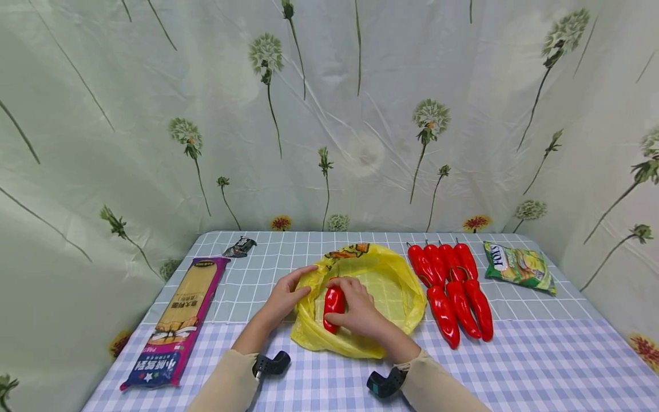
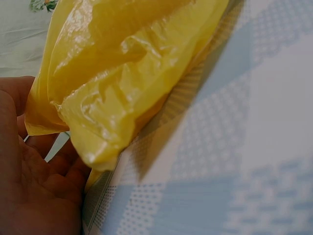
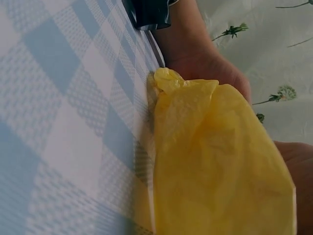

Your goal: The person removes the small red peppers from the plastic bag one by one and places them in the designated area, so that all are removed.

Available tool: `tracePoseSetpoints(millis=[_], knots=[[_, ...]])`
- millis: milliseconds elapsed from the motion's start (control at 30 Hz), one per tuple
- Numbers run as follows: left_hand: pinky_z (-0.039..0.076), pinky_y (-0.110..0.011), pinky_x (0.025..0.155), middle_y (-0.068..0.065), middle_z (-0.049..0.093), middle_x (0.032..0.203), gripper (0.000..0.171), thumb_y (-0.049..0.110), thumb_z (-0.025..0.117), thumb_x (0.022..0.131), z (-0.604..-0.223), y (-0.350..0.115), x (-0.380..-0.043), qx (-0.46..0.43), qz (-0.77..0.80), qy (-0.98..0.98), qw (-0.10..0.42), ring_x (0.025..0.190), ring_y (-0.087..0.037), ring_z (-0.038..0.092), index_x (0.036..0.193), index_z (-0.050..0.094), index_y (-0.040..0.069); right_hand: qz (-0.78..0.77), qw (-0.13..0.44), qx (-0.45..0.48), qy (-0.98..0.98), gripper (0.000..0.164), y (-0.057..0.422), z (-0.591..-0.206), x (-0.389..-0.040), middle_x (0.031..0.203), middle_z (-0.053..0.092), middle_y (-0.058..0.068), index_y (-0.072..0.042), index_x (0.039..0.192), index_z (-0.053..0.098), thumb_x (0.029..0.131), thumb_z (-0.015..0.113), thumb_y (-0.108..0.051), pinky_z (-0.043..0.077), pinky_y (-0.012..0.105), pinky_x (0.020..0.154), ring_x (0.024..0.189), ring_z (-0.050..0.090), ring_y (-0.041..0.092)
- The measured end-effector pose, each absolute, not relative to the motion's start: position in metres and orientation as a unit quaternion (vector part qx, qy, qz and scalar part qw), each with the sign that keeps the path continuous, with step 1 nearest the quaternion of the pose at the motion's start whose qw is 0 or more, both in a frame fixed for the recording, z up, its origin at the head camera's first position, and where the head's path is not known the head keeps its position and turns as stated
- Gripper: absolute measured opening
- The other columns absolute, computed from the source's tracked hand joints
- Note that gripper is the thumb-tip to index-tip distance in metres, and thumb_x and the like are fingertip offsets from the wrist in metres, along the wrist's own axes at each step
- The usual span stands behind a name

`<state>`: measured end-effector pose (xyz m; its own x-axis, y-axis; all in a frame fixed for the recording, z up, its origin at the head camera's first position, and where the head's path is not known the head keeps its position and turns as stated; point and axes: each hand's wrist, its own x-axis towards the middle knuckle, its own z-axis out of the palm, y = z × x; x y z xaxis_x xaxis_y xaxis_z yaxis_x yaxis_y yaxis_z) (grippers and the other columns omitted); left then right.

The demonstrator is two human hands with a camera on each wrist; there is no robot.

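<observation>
A yellow plastic bag (image 1: 388, 337) lies spread on the table in the head view, its mouth wide and facing up. My left hand (image 1: 280, 297) holds its left rim, thumb and fingertips over the edge. In the left wrist view the curved fingers (image 2: 61, 169) are partly hidden behind the yellow film. My right hand (image 1: 357, 309) reaches inside the bag and grips a glossy red chili pepper (image 1: 333, 303), thumb near its lower end and fingers by the upper part. The right wrist view shows mostly the bag's outer side (image 3: 220, 161), which hides the pepper.
Several red chili peppers (image 1: 444, 315) lie in two rows right of the bag. Farther right is a green FOX'S candy bag (image 1: 520, 266). A long noodle packet (image 1: 180, 320) lies at left, with a small black wrapper (image 1: 239, 247) behind it. A flowered curtain (image 1: 360, 143) stands behind the table.
</observation>
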<state>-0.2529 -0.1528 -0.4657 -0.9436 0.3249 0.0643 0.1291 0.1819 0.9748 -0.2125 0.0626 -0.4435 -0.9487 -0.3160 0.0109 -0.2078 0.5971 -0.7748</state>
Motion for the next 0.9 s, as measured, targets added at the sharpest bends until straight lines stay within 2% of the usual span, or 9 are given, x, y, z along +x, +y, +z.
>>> tracePoseSetpoints(millis=[167, 300, 467, 700, 800, 900], knots=[[0.048, -0.016, 0.101, -0.012, 0.043, 0.156, 0.049, 0.008, 0.055, 0.098, -0.467, -0.153, -0.253, 0.150, 0.624, 0.763, 0.077, 0.140, -0.031, 0.045, 0.147, 0.050, 0.014, -0.456, 0.075, -0.166, 0.871, 0.064, 0.065, -0.442, -0.211, 0.149, 0.033, 0.014, -0.024, 0.138, 0.046, 0.083, 0.079, -0.021, 0.056, 0.052, 0.095, 0.129, 0.047, 0.036], [0.047, -0.012, 0.097, -0.016, 0.043, 0.156, 0.050, 0.007, 0.055, 0.098, -0.467, -0.152, -0.253, 0.157, 0.626, 0.760, 0.074, 0.140, -0.034, 0.045, 0.147, 0.048, 0.011, -0.465, 0.073, -0.177, 0.864, 0.064, 0.069, -0.441, -0.211, 0.153, 0.028, 0.014, -0.023, 0.140, 0.044, 0.085, 0.077, -0.018, 0.057, 0.051, 0.096, 0.130, 0.048, 0.037], [0.047, -0.015, 0.100, -0.013, 0.043, 0.157, 0.050, 0.007, 0.055, 0.097, -0.466, -0.152, -0.253, 0.151, 0.625, 0.762, 0.078, 0.140, -0.032, 0.044, 0.147, 0.049, 0.013, -0.463, 0.073, -0.196, 0.861, 0.063, 0.075, -0.437, -0.210, 0.157, 0.023, 0.014, -0.023, 0.140, 0.044, 0.086, 0.075, -0.012, 0.057, 0.052, 0.094, 0.134, 0.045, 0.040], [0.047, -0.032, 0.110, -0.010, 0.043, 0.157, 0.050, 0.007, 0.055, 0.097, -0.469, -0.153, -0.256, 0.142, 0.617, 0.770, 0.074, 0.141, -0.030, 0.044, 0.146, 0.051, 0.016, -0.428, 0.081, -0.230, 0.870, 0.064, 0.082, -0.431, -0.204, 0.162, 0.018, 0.012, -0.026, 0.142, 0.043, 0.087, 0.073, -0.010, 0.059, 0.051, 0.092, 0.134, 0.045, 0.039], [0.046, -0.030, 0.110, -0.011, 0.043, 0.157, 0.050, 0.006, 0.055, 0.098, -0.470, -0.153, -0.256, 0.146, 0.617, 0.770, 0.074, 0.142, -0.030, 0.044, 0.147, 0.050, 0.016, -0.405, 0.069, -0.250, 0.877, 0.066, 0.086, -0.429, -0.200, 0.163, 0.016, 0.012, -0.027, 0.145, 0.041, 0.089, 0.071, -0.009, 0.058, 0.050, 0.092, 0.133, 0.047, 0.037], [0.046, -0.022, 0.106, -0.011, 0.042, 0.157, 0.050, 0.006, 0.054, 0.098, -0.470, -0.152, -0.256, 0.148, 0.621, 0.766, 0.076, 0.142, -0.030, 0.043, 0.147, 0.050, 0.015, -0.387, 0.053, -0.261, 0.883, 0.069, 0.091, -0.427, -0.198, 0.163, 0.016, 0.010, -0.029, 0.148, 0.040, 0.090, 0.070, -0.008, 0.058, 0.050, 0.093, 0.132, 0.049, 0.035]])
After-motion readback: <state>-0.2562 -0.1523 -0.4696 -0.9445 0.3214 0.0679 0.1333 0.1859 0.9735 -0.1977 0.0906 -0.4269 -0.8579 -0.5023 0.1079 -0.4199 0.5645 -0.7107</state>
